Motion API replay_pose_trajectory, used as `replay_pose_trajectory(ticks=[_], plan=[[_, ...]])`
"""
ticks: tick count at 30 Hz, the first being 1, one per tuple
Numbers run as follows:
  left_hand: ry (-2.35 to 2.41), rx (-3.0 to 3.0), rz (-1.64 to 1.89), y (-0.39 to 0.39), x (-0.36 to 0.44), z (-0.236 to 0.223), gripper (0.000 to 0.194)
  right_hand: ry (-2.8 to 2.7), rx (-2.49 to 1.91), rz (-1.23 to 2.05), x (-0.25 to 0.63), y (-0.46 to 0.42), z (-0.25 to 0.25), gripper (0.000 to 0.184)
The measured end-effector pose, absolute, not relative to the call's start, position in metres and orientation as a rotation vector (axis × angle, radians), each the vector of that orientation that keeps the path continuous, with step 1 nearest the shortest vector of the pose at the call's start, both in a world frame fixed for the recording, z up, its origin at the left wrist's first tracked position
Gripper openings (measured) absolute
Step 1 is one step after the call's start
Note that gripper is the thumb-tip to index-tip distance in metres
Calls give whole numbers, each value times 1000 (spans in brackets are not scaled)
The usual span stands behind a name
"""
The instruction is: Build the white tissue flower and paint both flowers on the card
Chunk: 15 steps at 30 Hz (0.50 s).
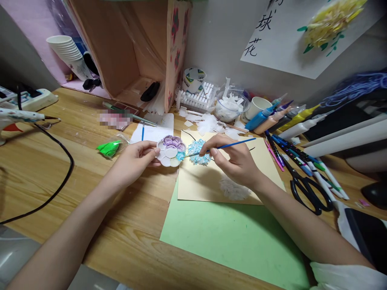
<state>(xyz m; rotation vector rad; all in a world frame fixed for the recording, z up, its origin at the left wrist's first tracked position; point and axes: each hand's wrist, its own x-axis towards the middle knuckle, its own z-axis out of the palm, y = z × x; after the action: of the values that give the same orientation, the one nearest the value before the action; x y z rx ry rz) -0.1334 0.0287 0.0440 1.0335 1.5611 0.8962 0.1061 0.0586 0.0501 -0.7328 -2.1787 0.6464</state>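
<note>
My left hand (142,157) is closed on the rim of a white flower-shaped paint palette (167,153), its wells smeared with purple and blue paint. Between the fingers of my right hand (231,157) is a blue-handled paintbrush (236,143), its tip at the palette's blue well. Just right of the palette, a blue-and-white ruffled paper flower (199,152) lies on a cream sheet (193,189). A white ruffled flower (234,188) sits on the same sheet, partly below my right hand. Under the cream sheet is a larger green sheet (223,233).
Black scissors (311,189) and several pens (302,161) lie to the right. Paint bottles (266,117), a bowl of white paper scraps (231,106) and a paper cup (255,106) stand at the back. A glue gun (21,117) with a black cable (71,169) is at left.
</note>
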Motion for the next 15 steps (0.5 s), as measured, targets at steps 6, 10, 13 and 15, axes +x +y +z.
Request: replay_pose_trajectory(ticks=[6, 10, 13, 15], plan=[[1552, 1018, 900, 28, -132, 45, 21, -2185, -739, 721, 108, 60, 48, 19], [1580, 1008, 897, 28, -132, 45, 20, -1985, -778, 777, 112, 64, 49, 21], [1581, 1002, 907, 29, -131, 46, 19, -1836, -842, 730, 119, 69, 53, 25], [1581, 995, 901, 29, -131, 47, 18, -1834, -889, 676, 123, 71, 56, 27]])
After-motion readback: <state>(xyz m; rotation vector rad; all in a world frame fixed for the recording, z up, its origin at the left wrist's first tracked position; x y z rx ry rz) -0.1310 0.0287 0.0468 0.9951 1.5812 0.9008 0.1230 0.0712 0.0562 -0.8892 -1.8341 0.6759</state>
